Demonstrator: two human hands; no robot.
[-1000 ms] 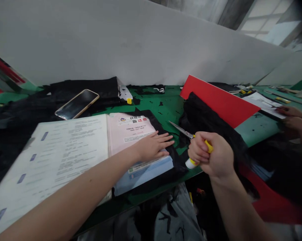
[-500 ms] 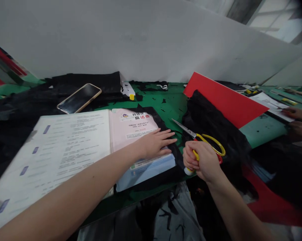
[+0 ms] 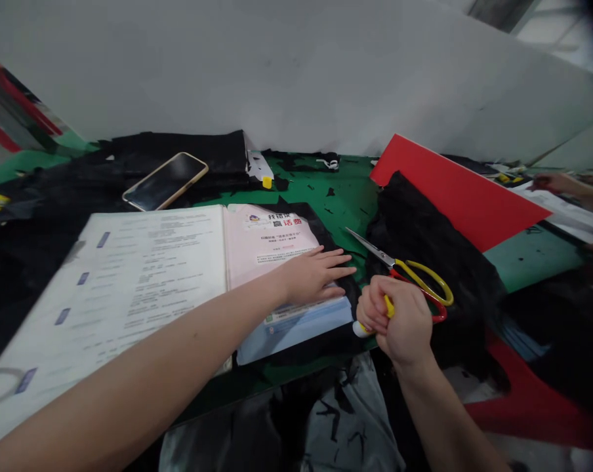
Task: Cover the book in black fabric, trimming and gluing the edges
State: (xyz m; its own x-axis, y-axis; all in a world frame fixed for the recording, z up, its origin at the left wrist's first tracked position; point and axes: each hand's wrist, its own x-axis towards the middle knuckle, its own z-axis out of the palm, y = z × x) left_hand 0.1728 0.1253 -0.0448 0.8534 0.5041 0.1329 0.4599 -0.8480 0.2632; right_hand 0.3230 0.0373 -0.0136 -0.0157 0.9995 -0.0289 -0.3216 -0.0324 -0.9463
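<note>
My left hand (image 3: 316, 275) lies flat, fingers spread, on the pink and blue right-hand page of an open book (image 3: 178, 262). Black paper (image 3: 321, 226) shows from under that page along its edges. In my right hand (image 3: 397, 321) a yellow glue stick (image 3: 389, 306) is gripped, its white end (image 3: 360, 330) pointing down and left, close to the page's lower right corner. Beyond that fist lie scissors (image 3: 388, 259) with one yellow and one red handle loop, blades pointing up and left.
A phone (image 3: 166, 181) rests on black material at the back left. A red board (image 3: 454, 190) leans over crumpled black paper (image 3: 409, 216) on the right. Another person's hand (image 3: 557, 183) is at the far right. Black scraps dot the green table (image 3: 348, 190).
The view has shifted slightly, so the table things appear a little further right. My right hand has moved a little left relative to the scissors, glue stick still in it. My left hand stays put.
</note>
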